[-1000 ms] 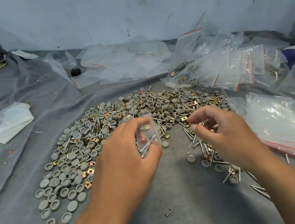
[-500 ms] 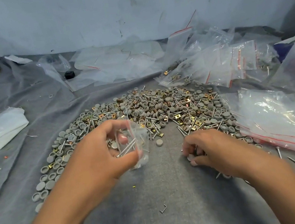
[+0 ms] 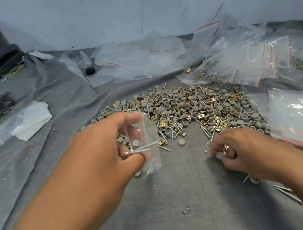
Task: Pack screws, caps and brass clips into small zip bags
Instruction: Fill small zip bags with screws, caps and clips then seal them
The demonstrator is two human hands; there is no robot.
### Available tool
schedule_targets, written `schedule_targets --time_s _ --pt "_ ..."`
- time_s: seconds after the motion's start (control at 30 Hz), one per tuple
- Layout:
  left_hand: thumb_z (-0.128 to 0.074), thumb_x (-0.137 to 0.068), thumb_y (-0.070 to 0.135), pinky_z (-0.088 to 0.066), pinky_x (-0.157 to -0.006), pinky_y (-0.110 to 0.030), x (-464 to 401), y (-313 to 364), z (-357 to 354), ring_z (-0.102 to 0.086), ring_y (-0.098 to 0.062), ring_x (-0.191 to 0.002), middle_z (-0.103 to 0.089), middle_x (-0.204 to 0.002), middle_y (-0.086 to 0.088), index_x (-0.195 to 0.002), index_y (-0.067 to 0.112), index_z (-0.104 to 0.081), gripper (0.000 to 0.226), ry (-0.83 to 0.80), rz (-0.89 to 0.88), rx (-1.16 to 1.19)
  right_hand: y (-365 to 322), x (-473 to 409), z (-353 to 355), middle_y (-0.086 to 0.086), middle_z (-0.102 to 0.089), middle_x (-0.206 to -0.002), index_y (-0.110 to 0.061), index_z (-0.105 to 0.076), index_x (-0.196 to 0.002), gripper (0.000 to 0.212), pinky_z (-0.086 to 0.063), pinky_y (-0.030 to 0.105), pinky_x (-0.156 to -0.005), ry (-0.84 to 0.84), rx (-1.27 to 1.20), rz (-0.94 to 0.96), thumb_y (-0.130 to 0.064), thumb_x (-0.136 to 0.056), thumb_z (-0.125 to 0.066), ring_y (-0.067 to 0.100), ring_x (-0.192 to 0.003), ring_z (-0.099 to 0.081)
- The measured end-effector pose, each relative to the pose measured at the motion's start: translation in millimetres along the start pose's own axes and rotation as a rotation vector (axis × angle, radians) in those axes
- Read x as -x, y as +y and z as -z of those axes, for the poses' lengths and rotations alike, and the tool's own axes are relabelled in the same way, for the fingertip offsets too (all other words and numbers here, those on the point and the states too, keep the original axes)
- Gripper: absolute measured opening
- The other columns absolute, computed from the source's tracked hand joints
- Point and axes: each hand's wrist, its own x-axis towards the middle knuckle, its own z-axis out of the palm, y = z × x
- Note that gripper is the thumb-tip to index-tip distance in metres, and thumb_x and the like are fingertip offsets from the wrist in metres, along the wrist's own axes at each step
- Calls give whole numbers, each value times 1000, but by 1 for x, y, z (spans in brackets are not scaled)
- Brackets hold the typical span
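Between the left hand's (image 3: 102, 159) thumb and curled fingers the small zip bag (image 3: 147, 145) hangs open, screws and a cap inside, while the right hand (image 3: 239, 152) (lifted a second ago) has dropped to the cloth, fingers curled pinching pieces beside the pile (image 3: 196, 111), likely the next load.

Grey caps (image 3: 195, 107), brass-gold clips (image 3: 201, 116), silver screws (image 3: 176, 125) on grey cloth (image 3: 179, 190); red-striped clear bags (image 3: 257, 57)
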Motion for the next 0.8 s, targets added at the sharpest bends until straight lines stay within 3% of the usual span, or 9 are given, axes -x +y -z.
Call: schedule_targets --time_s 0.1,0.2,0.27,0.37,0.43,0.67,0.8 --pt "-81 -77 25 -34 -43 -9 -6 -10 0 -48 2 -42 -61 -65 28 -114 42 -66 43 15 31 120 -2 -3 0 -20 -54 -94 -43 -62 -92 28 -46 14 -71 45 -57 -29 -17 -82 -68 -6 -80 -53" --pt "-80 -79 28 -28 -36 -9 -13 -19 -3 -39 -1 -34 -60 -58 10 -111 39 -67 36 26 107 229 -11 -4 0 -20 -58 -96 -43 -63 -90 25 -46 9 -69 135 -184 -8 -19 -85 -70 -3 -81 -62" --pt "-77 -82 35 -33 -41 -13 -15 -26 -5 -45 -1 -40 -61 -58 13 -111 40 -66 32 22 120 222 -20 -4 0 -23 -60 -98 -45 -62 -89 25 -43 3 -71 235 -287 33 -22 -83 -68 -8 -86 -63" --pt "-70 -87 41 -52 -68 -27 -17 -34 -6 -67 -6 -70 -72 -80 19 -107 43 -68 20 76 123 182 -30 -4 -2 -25 -59 -99 -46 -60 -90 26 -42 -1 -72 283 -354 81 -23 -83 -69 -11 -89 -62" --pt "-70 -88 40 -54 -80 -35 -18 -35 -7 -69 -10 -79 -72 -87 23 -102 42 -69 14 101 124 192 -32 -6 -3 -23 -59 -100 -44 -62 -93 28 -41 -1 -71 289 -365 92 -19 -85 -72 -11 -89 -62" --pt "-70 -83 47 -45 -66 -29 -17 -36 -5 -64 2 -73 -71 -83 23 -94 44 -69 12 165 124 119 -33 -8 -5 -19 -59 -101 -40 -64 -95 27 -42 1 -75 282 -346 99 -16 -88 -72 -10 -88 -62" --pt "-71 -84 45 -53 -79 -32 -15 -35 -2 -67 4 -83 -73 -95 20 -111 45 -69 26 144 117 112 -32 -8 -6 -21 -59 -102 -39 -66 -97 24 -42 1 -75 283 -351 94 -17 -88 -73 -10 -88 -63"
